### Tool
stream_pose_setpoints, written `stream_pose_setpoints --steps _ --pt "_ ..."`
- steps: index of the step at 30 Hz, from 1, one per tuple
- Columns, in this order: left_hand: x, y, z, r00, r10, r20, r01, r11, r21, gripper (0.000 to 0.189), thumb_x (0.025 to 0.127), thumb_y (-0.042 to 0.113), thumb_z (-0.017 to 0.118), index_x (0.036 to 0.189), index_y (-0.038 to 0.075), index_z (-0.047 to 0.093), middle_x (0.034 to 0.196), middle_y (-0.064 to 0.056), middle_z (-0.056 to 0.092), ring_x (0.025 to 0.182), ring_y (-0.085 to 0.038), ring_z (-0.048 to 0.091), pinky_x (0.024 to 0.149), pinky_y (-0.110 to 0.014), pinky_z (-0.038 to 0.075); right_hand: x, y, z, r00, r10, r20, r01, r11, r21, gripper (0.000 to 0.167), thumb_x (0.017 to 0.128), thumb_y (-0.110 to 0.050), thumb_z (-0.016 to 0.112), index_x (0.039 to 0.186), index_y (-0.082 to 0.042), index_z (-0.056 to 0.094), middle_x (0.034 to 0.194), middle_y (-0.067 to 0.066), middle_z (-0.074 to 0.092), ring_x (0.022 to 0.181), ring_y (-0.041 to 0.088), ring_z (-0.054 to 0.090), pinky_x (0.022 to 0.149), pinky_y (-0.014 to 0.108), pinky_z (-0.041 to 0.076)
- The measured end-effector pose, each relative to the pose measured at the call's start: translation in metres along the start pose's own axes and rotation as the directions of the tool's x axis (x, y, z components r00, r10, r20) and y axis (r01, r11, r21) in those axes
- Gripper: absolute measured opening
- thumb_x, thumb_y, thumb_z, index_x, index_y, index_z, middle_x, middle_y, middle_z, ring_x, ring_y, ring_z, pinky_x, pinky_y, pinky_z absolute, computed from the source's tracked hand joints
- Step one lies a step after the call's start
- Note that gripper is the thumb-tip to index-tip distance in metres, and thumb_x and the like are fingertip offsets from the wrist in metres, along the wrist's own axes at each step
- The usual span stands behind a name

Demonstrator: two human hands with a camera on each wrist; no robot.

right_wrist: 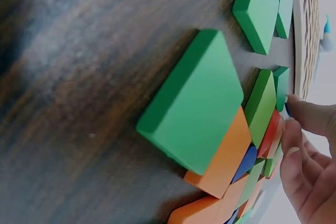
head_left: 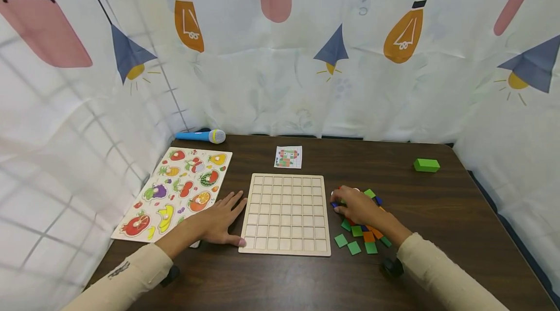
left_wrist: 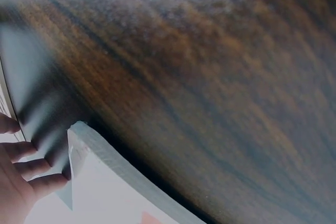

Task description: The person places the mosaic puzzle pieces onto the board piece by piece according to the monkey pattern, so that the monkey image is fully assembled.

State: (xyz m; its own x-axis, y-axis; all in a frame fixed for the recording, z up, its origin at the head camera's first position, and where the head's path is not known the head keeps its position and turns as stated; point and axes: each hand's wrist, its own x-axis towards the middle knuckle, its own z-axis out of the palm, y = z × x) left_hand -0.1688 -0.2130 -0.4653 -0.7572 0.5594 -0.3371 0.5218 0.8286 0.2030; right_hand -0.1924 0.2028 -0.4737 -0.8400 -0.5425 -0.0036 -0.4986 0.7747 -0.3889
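A light wooden grid board (head_left: 284, 214) with rows of bare square cells lies in the middle of the dark table. My left hand (head_left: 224, 221) rests beside it with fingers spread, the thumb at its lower left corner and the other fingertips along its left edge. On the right is a loose pile of square tiles, among them green tiles (head_left: 354, 248) and orange tiles (head_left: 369, 236). My right hand (head_left: 359, 208) reaches over the far left part of this pile, fingers bent. Between its thumb and index fingertips it pinches a small blue tile (right_wrist: 287, 109), mostly hidden.
A fruit picture board (head_left: 175, 194) lies left of the left hand. Behind the grid stands a small pattern card (head_left: 288, 157) flat on the table. A blue toy microphone (head_left: 197, 136) lies at the back left, a green block (head_left: 426, 165) at the back right. Printed curtains hang around.
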Motion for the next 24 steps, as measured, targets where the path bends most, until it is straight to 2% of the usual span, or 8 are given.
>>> stream_pose_setpoints --steps 6,10,14,18,24 --pt "0.002 -0.001 0.001 1.0 -0.009 0.007 0.009 1.0 -0.002 0.117 0.08 0.08 0.06 0.158 0.001 0.024 0.166 -0.024 0.014 0.152 -0.046 0.016 0.117 -0.062 0.027 0.003 -0.004 -0.001 0.999 0.006 0.047 -0.006 1.0 0.003 0.012 0.092 -0.015 0.073 0.102 -0.018 0.066 0.094 -0.007 0.064 0.08 0.007 0.057 0.069 0.028 0.048" --pt "0.002 -0.001 0.002 1.0 -0.015 0.013 0.015 1.0 -0.001 0.117 0.079 0.081 0.059 0.159 0.002 0.024 0.167 -0.022 0.013 0.153 -0.045 0.015 0.118 -0.061 0.026 0.003 -0.003 0.0 0.998 0.011 0.064 -0.011 1.0 0.009 0.016 0.094 -0.017 0.071 0.11 -0.016 0.067 0.09 -0.007 0.062 0.072 0.005 0.051 0.062 0.025 0.044" --pt "0.002 -0.001 0.002 1.0 0.0 0.005 0.0 1.0 -0.006 0.117 0.08 0.079 0.06 0.158 0.0 0.024 0.166 -0.024 0.014 0.152 -0.047 0.016 0.117 -0.062 0.027 0.002 0.001 0.001 0.999 -0.008 0.051 0.006 1.0 0.026 0.02 0.097 -0.016 0.067 0.117 -0.014 0.069 0.1 -0.003 0.069 0.077 0.006 0.057 0.069 0.027 0.049" --pt "0.003 -0.002 0.002 1.0 -0.012 0.01 0.012 1.0 -0.005 0.118 0.079 0.08 0.06 0.159 0.001 0.023 0.166 -0.023 0.013 0.153 -0.046 0.015 0.117 -0.062 0.027 0.001 0.005 -0.003 0.999 -0.015 0.031 0.012 0.995 0.099 0.018 0.098 -0.014 0.064 0.115 -0.012 0.071 0.1 -0.002 0.07 0.078 0.007 0.058 0.069 0.026 0.049" --pt "0.003 0.0 0.0 0.999 -0.03 0.014 0.03 0.999 -0.023 0.118 0.078 0.08 0.061 0.16 0.005 0.021 0.167 -0.022 0.013 0.153 -0.045 0.015 0.116 -0.064 0.026 0.0 0.008 -0.008 0.999 0.014 0.042 -0.024 0.974 0.227 0.016 0.099 -0.015 0.065 0.114 -0.011 0.067 0.086 -0.002 0.063 0.058 0.005 0.05 0.055 0.023 0.044"
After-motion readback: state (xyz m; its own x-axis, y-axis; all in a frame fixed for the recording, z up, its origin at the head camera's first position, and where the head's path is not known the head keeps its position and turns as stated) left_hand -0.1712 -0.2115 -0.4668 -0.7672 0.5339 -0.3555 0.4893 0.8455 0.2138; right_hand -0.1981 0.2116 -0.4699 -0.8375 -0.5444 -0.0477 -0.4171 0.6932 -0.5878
